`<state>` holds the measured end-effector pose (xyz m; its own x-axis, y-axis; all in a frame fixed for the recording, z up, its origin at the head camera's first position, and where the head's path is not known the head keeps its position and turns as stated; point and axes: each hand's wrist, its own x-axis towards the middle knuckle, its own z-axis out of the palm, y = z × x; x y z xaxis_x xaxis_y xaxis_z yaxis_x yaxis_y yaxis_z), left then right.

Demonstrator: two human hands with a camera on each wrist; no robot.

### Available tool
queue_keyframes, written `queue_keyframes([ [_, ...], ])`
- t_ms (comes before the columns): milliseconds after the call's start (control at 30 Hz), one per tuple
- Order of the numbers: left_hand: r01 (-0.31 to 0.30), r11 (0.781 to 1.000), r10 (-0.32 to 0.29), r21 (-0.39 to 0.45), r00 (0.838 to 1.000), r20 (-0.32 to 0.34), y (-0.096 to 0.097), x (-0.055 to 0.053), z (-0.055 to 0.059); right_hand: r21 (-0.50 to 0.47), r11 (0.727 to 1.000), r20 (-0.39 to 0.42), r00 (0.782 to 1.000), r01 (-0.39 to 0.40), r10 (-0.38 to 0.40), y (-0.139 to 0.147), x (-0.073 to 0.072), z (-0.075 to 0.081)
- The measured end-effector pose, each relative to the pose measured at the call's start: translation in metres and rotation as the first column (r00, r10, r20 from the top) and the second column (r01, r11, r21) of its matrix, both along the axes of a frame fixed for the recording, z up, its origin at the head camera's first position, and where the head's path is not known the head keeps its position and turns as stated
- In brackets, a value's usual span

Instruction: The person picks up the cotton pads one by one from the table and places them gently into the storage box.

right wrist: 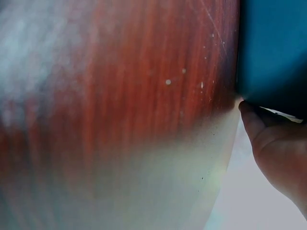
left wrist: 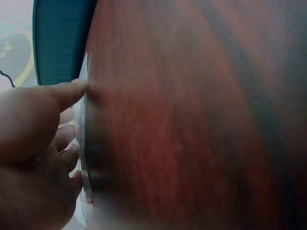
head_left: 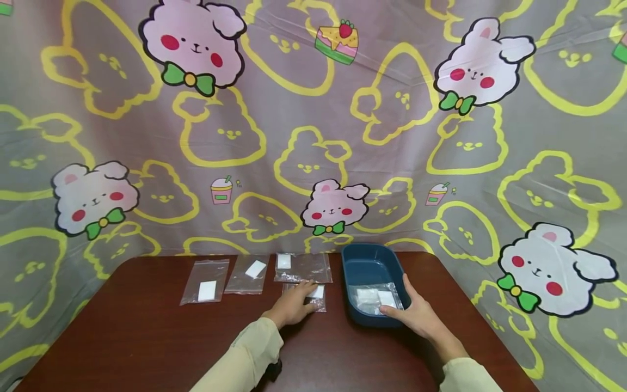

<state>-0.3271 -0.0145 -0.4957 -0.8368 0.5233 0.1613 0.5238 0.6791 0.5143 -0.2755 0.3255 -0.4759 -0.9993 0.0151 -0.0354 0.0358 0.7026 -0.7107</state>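
Note:
On the table (head_left: 157, 326), my left hand (head_left: 292, 305) lies over a small clear zip bag (head_left: 319, 305) with a white piece inside. In the left wrist view the fingertips (left wrist: 72, 155) and the stretched thumb meet the bag's surface. My right hand (head_left: 420, 314) holds the near right corner of a dark blue plastic bin (head_left: 373, 322). Its thumb crosses the rim and its fingers run along the outer right side, partly hidden. Inside the bin are clear bags with white contents (head_left: 374, 296), close to that thumb.
Left of the left hand lie two clear bags, one at the far left (head_left: 210, 272) and another (head_left: 240, 283) beside it. A wider clear bag (head_left: 308, 267) lies just beyond the hand. A patterned cloth (head_left: 274, 163) hangs along the table's back and sides.

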Motion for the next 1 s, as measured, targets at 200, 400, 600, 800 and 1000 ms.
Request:
queue_keyframes([
  [200, -0.01, 1.0, 0.01, 0.028, 1.0, -0.001, -0.0027, 0.0016, -0.0033, -0.002, 1.0, 0.01, 1.0, -0.001, 0.001, 0.0001, 0.0, -0.0004],
  [400, -0.025, 0.997, 0.025, 0.077, 1.0, 0.004, -0.0018, 0.0037, -0.0028, 0.007, 1.0, 0.02, 1.0, -0.009, 0.009, 0.0008, -0.0005, 0.0001],
  [600, -0.003, 0.99, 0.013, 0.141, 0.998, -0.069, -0.0009, 0.0059, -0.0052, 0.011, 1.0, 0.024, 1.0, -0.004, 0.004, 0.0004, -0.0005, 0.0006],
  [800, -0.001, 0.987, 0.016, 0.164, 0.996, -0.091, -0.0023, 0.0063, -0.0075, 0.007, 1.0, 0.018, 1.0, -0.013, 0.013, -0.0002, 0.0007, -0.0009],
  [1000, 0.002, 0.989, 0.016, 0.149, 0.993, -0.12, -0.0026, 0.0053, -0.0086, 0.006, 1.0, 0.005, 1.0, -0.014, 0.014, 0.0003, -0.0001, -0.0018],
])
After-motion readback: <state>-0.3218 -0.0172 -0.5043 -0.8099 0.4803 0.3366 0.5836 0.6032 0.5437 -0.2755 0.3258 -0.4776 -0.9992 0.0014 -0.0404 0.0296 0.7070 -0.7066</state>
